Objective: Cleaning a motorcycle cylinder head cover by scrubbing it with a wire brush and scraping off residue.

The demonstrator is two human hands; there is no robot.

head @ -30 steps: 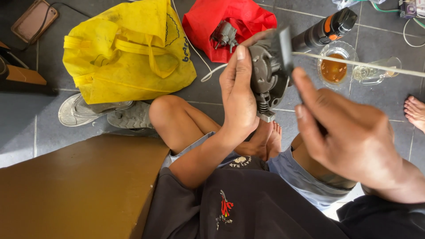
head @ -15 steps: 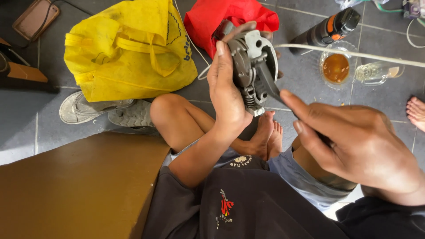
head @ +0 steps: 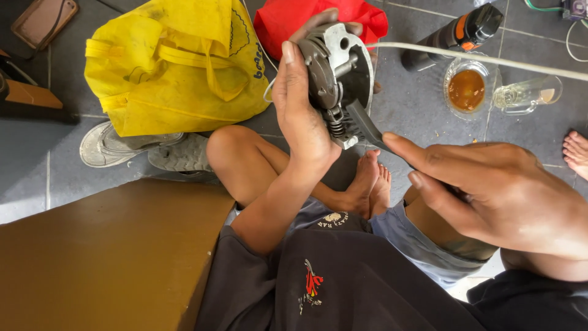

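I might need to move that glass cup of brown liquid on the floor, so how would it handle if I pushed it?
The glass cup looks rigid and probably breakable, being clear glass on hard floor tiles. It seems fairly full, so a shove could slop the brown liquid over. It looks wide for its height, so it would likely slide rather than tip.

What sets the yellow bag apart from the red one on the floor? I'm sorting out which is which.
The yellow bag is larger and almost fully in view, its handles lying across its crumpled front; the red bag shows less, partly hidden behind the left hand and the round metal part it holds. The yellow bag carries dark print; the red bag shows none. Both lie slumped on the grey tiled floor.
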